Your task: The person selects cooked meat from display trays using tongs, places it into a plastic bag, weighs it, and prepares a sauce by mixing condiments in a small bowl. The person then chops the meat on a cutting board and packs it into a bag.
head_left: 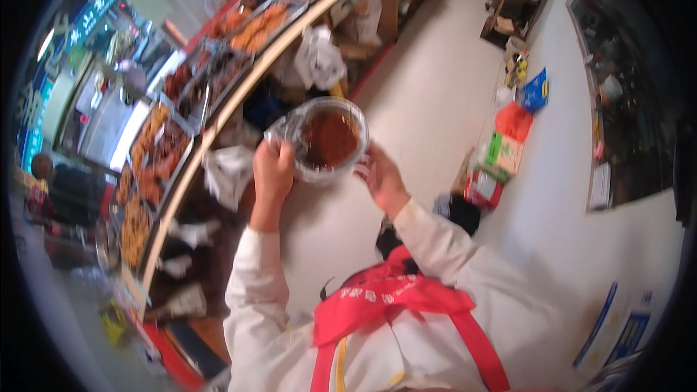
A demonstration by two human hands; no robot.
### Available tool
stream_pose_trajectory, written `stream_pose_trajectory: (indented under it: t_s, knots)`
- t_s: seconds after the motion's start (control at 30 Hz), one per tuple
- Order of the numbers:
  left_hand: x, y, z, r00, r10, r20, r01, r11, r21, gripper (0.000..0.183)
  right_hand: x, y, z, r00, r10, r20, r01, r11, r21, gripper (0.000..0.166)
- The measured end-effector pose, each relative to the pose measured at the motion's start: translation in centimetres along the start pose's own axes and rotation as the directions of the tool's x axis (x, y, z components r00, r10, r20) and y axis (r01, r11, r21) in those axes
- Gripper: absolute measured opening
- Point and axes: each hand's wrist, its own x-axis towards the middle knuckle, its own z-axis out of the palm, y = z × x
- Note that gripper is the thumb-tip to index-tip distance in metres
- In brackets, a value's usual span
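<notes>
A round, clear-rimmed bowl (361,125) is held out in front of me over the floor. Reddish-brown sauce or oil (330,139) lies in it, with a bare stretch of the inner wall showing on the left. My left hand (274,166) grips the left edge, thumb on top. At the lower right side, my right hand (383,177) supports the bowl, its fingers partly hidden behind it. White sleeves and a red apron (397,302) bearing writing cover my arms and chest.
A display counter (209,133) curves along the left with metal trays of cooked meat (261,27). White plastic bags (321,60) hang beneath it. Bagged goods (503,155) stand along the right wall, below a dark window (626,92). A person (71,190) is beyond the counter.
</notes>
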Motion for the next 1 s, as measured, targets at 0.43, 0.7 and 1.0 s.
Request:
stream_pose_trajectory:
  t_s: [0.43,0.7,1.0]
  knots:
    - [45.6,-0.6,28.3,0.972,0.088,0.216,-0.082,0.996,-0.035,0.02,39.1,-30.9,-5.6,0.979,-0.099,0.18,0.055,0.97,0.238,0.016]
    - [71.5,-0.7,47.9,0.934,0.075,0.35,0.045,0.946,-0.321,0.012,59.5,-51.8,-9.0,0.95,-0.242,-0.198,0.259,0.964,0.068,0.009]
    - [97.4,-2.5,68.7,0.936,0.087,0.341,-0.056,0.993,-0.1,0.02,82.4,-75.5,-13.6,0.894,-0.398,-0.205,0.363,0.913,-0.186,0.007]
